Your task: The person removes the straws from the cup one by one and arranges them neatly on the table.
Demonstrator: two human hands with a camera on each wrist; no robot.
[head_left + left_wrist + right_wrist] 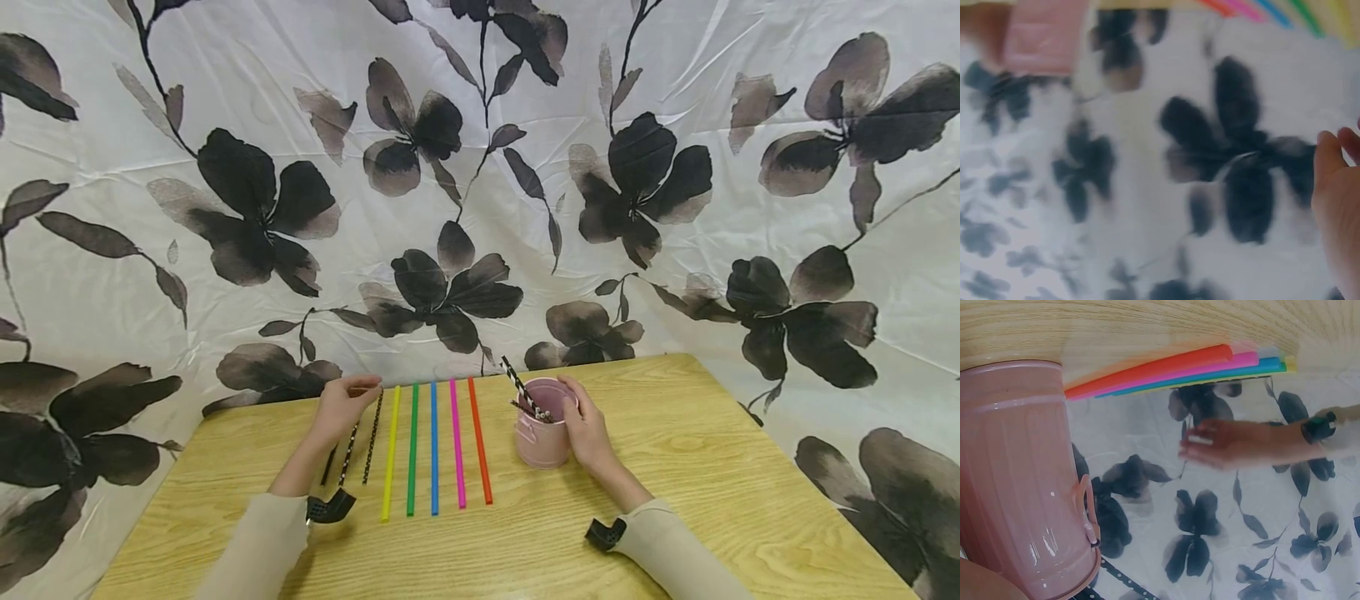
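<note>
My right hand [587, 423] grips the side of a small pink metal bucket [542, 446] on the table. Several black-and-white patterned straws [514, 379] stand in it, leaning left; one sticks up well above the rim. My left hand [347, 410] hovers over dark straws at the left, and nothing shows between its fingers in the right wrist view. Below it lie a black straw [328, 467] and two patterned ones, partly covered by the hand. Beside them a yellow straw [391, 454], green straw [412, 450], blue straw [434, 450], pink straw [457, 446] and red straw [480, 442] lie in a row.
The wooden table [525, 550] ends at a floral cloth [525, 250] hanging behind it. A black wrist device [330, 506] sits at the left cuff, another wrist device [604, 534] at the right cuff.
</note>
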